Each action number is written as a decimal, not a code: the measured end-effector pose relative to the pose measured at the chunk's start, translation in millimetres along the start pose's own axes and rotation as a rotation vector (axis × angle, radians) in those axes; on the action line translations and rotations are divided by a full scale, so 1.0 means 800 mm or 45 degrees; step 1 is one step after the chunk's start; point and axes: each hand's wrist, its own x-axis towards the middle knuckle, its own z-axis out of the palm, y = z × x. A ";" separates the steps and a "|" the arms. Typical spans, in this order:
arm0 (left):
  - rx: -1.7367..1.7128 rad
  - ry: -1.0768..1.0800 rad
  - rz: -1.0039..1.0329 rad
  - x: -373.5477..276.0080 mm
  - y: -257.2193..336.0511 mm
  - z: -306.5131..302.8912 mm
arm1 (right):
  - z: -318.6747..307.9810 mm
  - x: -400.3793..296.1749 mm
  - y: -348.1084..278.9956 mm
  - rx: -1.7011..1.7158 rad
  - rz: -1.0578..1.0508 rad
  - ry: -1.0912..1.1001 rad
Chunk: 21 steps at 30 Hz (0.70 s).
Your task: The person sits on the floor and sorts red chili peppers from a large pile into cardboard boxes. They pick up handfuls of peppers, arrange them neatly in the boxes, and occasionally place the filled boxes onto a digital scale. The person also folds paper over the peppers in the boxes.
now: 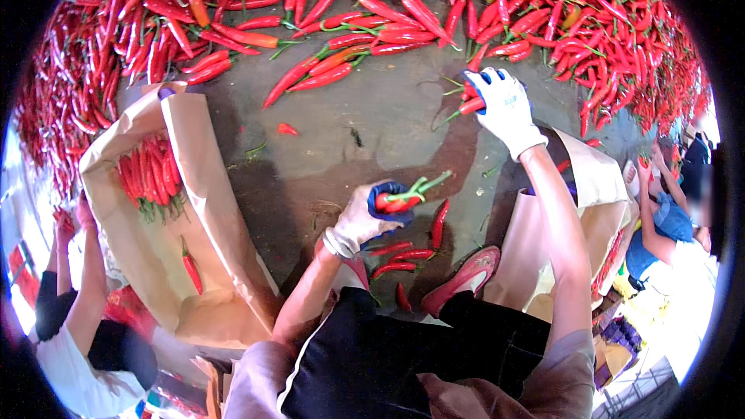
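My left hand (375,212), in a white glove with a blue palm, is closed around a small bunch of red chili peppers (401,201), green stems pointing right. Farther forward and to the right, my right hand (502,102), gloved alike, grips a few red chilies (472,106) at the edge of a large chili heap (559,17). An open paper-lined box (204,186) stands at the left, with a neat row of red chilies (150,171) and one single chili (191,267) inside. Several loose chilies (412,255) lie on the floor near my shoes.
Another paper-lined box (591,169) stands at the right, partly behind my right arm. A co-worker (87,326) is at the far left, another (663,227) at the far right. Chili heaps curve around the front; a broken red piece (287,128) lies on the grey floor.
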 end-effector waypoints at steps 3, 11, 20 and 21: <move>-0.230 0.387 0.054 0.008 0.023 -0.022 | -0.001 0.010 0.003 -0.046 -0.002 -0.054; -0.220 1.145 0.382 0.050 0.095 -0.139 | -0.038 0.079 -0.113 0.852 0.119 0.070; 0.221 0.972 0.205 0.039 0.033 -0.101 | -0.027 0.100 -0.138 0.803 0.187 -0.234; 0.082 0.849 0.172 0.025 0.020 -0.100 | -0.031 0.086 -0.139 0.797 0.190 -0.237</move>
